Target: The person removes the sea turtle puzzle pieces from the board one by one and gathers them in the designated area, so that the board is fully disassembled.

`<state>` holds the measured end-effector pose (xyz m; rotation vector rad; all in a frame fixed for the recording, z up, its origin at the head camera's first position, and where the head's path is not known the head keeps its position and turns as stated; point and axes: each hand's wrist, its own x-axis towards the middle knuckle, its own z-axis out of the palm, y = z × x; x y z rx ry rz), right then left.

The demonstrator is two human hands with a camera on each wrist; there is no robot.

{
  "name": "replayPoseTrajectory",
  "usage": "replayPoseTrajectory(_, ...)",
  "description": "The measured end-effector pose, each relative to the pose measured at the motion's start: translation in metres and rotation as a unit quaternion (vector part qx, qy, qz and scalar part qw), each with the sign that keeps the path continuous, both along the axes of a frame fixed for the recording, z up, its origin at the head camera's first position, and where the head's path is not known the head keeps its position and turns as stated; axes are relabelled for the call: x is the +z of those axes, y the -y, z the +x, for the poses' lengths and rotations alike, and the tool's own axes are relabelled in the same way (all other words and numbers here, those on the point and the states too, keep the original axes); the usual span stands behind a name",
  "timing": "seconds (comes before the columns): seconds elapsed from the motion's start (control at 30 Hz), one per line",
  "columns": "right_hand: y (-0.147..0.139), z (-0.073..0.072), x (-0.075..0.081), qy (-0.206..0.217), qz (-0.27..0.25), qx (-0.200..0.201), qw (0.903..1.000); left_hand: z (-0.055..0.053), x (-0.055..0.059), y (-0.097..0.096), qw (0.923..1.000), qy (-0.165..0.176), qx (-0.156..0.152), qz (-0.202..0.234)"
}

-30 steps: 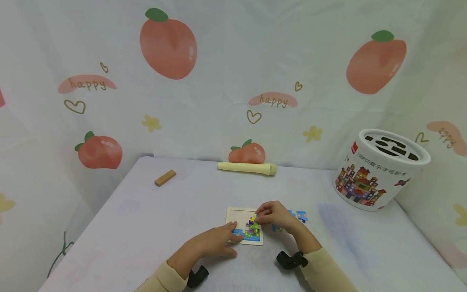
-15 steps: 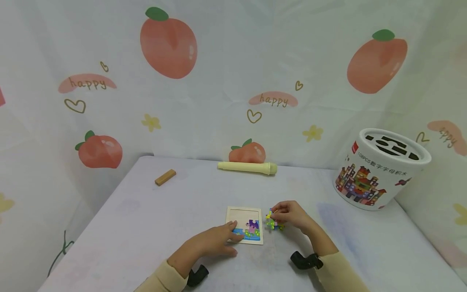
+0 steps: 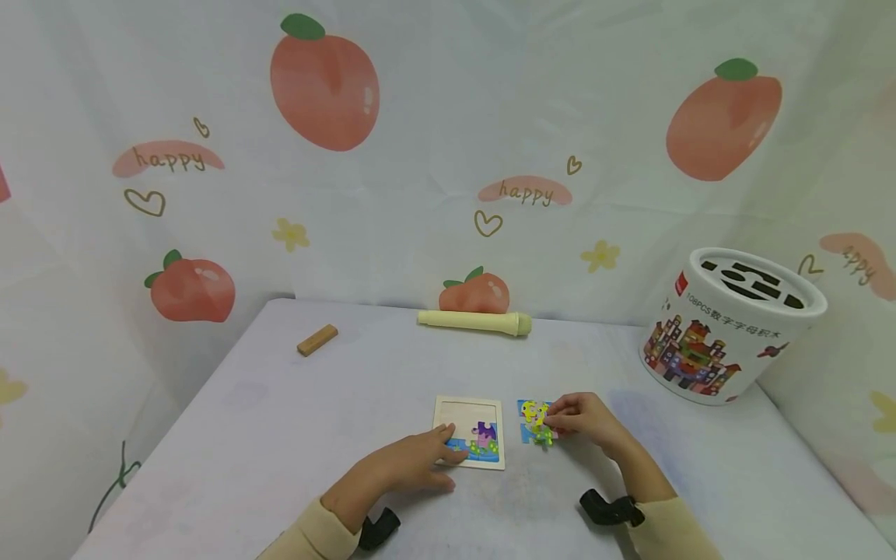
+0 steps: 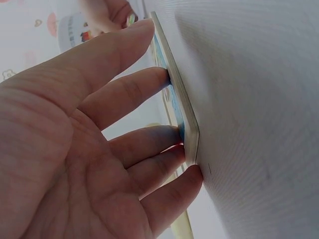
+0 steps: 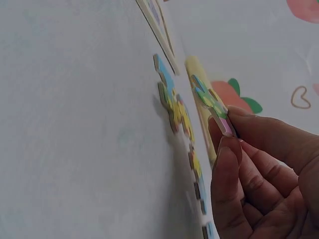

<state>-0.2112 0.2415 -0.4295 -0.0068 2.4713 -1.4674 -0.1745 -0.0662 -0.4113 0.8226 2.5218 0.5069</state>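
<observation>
Currently, a flat green jigsaw piece with a pink patch and blue tips (image 5: 215, 105) is pinched between the thumb and fingers of the right hand (image 3: 588, 420), tilted and held off the surface. It is near the loose blue-and-yellow jigsaw pieces (image 3: 526, 406) that lie to the right of a shallow square pale-wood tray (image 3: 465, 412). Along the tray's bottom runs a blue strip, with a purple jigsaw piece (image 3: 484, 430) above it; the upper part shows bare wood. The left hand (image 3: 413, 459) rests on the tray's lower left, its fingers spread and fairly straight, touching it without gripping.

The step in hand appears to be handling one piece while the tray is steadied. Judging from this, the next move calls for a light pinch and some care over the piece's angle. Farther back on the white surface (image 3: 350, 412) lies a pale yellow toy microphone (image 3: 469, 321).
</observation>
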Motion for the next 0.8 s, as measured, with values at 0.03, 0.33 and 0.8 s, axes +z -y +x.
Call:
replayPoseTrajectory(0.03,-0.001,0.001,0.0,0.001,0.002,-0.005,1.0,0.0,0.0,0.0,1.0,0.0,0.001,-0.001)
replayPoseTrajectory(0.33,-0.016,0.006,-0.004,-0.013,0.006,-0.009,0.9999,0.0,0.0,0.001,1.0,-0.002,-0.002,-0.004)
replayPoseTrajectory(0.8,-0.017,0.01,-0.006,-0.017,0.014,-0.009,0.9997,-0.001,-0.001,0.001,1.0,0.008,0.003,0.003)
